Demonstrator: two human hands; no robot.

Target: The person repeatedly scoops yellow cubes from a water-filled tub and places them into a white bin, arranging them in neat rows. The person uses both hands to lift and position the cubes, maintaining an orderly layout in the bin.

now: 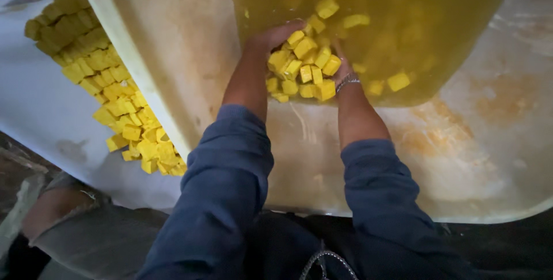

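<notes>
I note first the large cream-coloured tub (190, 55), which fills most of the frame from upper centre to lower right; its inner wall is stained orange-brown in patches at right. In its upper part I see a pool of cloudy yellow liquid (403, 21), with loose yellow cubes floating or sunk in it, some blurred below the surface.

To the left of the tub, I record a white sheet (34, 107) running from upper left toward lower centre. On it lies a long heap of yellow cubes (109, 84), stretching diagonally from the upper left corner down to the tub's outer rim.

At bottom centre I see the blue sleeves (230, 199) of both forearms, pushed up short of the wrists.

Both hands meet at upper centre, at the liquid's near edge. The left hand (271, 41) is curled, its fingers arched over the top of a cluster of cubes (302, 67). The right hand (344, 67), wearing a thin bracelet (348, 83) at the wrist, is cupped against the cluster's right side. The cluster sits between the two palms, touching both, heaped above the waterline. Neither hand is clenched; together they form a loose half-open scoop about the cubes.
</notes>
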